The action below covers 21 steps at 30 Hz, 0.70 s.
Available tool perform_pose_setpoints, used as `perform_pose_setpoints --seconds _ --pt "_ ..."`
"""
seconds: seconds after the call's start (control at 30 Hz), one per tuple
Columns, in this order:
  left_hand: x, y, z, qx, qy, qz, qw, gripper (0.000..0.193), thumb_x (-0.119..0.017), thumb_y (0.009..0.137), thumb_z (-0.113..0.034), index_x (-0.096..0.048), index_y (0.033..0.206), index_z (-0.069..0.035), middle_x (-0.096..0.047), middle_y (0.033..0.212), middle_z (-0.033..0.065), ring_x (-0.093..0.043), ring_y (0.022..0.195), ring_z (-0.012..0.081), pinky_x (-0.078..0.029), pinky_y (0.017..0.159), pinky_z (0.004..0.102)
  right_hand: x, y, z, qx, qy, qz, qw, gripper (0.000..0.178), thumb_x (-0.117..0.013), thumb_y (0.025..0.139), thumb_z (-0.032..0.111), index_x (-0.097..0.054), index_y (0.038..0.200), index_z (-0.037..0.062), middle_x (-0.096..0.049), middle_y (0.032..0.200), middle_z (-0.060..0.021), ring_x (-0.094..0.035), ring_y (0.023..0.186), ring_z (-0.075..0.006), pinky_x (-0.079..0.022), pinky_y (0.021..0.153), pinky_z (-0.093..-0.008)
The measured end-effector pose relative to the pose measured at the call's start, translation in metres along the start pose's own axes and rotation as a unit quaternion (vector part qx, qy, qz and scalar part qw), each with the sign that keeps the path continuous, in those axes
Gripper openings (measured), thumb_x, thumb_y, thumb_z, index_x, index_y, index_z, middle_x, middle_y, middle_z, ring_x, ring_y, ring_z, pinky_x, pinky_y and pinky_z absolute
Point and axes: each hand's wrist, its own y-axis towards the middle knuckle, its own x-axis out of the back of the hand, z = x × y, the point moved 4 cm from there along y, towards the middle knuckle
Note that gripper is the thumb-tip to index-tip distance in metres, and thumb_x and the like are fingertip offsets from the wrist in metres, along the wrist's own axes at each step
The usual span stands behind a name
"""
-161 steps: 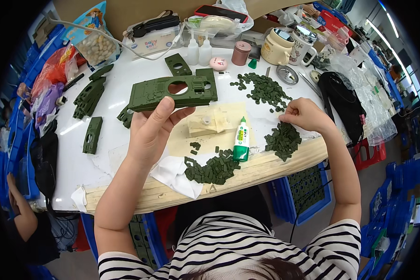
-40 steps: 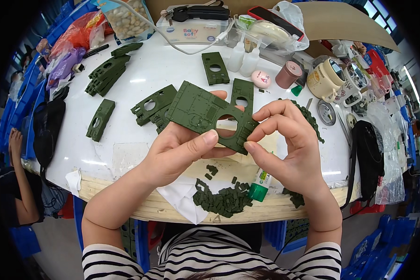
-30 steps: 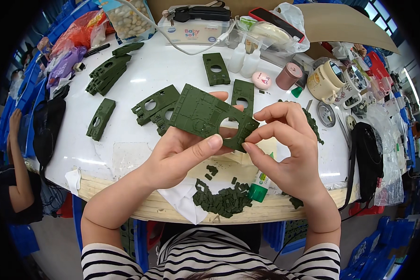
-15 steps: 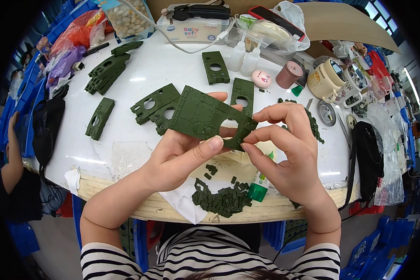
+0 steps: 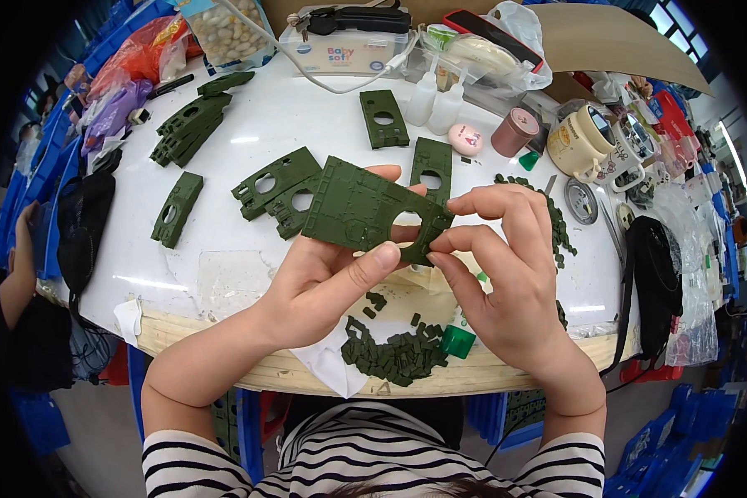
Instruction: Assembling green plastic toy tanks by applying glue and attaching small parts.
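Observation:
My left hand (image 5: 328,282) grips a dark green plastic plate (image 5: 361,207) with a round hole, holding it tilted above the white table (image 5: 249,124). My right hand (image 5: 506,274) pinches the plate's right edge between thumb and forefinger, pressing a small green piece against it. Below the hands lies a heap of small green pieces (image 5: 394,357) on white paper, with a green glue-bottle cap (image 5: 456,341) beside it.
More green plates (image 5: 278,187) lie left and behind, stacked ones (image 5: 187,129) at far left. Another scatter of small pieces (image 5: 556,220) sits right. Bottles, a pink object, a brown tape roll (image 5: 515,133), cups and bags crowd the back. A second person's arm (image 5: 17,274) is at left.
Five seconds ago the plate lay on the table and my hands were apart. Over the last second both hands hold the plate, the right fingers shifting slightly along its right edge.

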Motion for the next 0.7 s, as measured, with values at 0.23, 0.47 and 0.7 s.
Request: perform_pose_setpoints --seconds 0.23,0.47,0.7 --pt "-0.0004 -0.0012 0.0018 -0.007 0.003 -0.003 1.000 0.062 -0.049 0.099 -0.020 -0.016 0.149 -0.007 -0.035 0.147 0.0205 -0.048 0.127 0.0293 -0.045 0.101 0.0431 -0.0027 -0.0014 0.0003 -0.013 -0.003 0.011 1.000 0.022 -0.073 0.068 -0.003 -0.060 0.085 0.0024 -0.052 0.106 -0.0104 -0.048 0.102 -0.0323 -0.042 0.084 -0.0414" --pt "-0.0008 -0.0007 0.0007 -0.002 -0.006 -0.007 1.000 0.063 -0.051 0.098 -0.021 -0.017 0.149 -0.007 -0.035 0.147 0.0203 -0.049 0.125 0.0292 -0.046 0.101 0.0430 -0.0011 -0.0004 -0.0005 -0.017 -0.014 0.004 1.000 0.020 -0.075 0.068 -0.001 -0.063 0.083 0.0056 -0.055 0.107 -0.0083 -0.049 0.100 -0.0284 -0.043 0.079 -0.0370" --pt "-0.0007 -0.0001 0.0004 0.004 -0.003 -0.007 1.000 0.063 -0.051 0.098 -0.021 -0.016 0.149 -0.007 -0.036 0.146 0.0199 -0.049 0.125 0.0289 -0.046 0.100 0.0426 0.0005 0.0004 -0.0015 -0.013 0.010 0.015 1.000 0.021 -0.073 0.069 -0.003 -0.060 0.084 0.0027 -0.053 0.103 -0.0108 -0.050 0.100 -0.0320 -0.043 0.082 -0.0406"
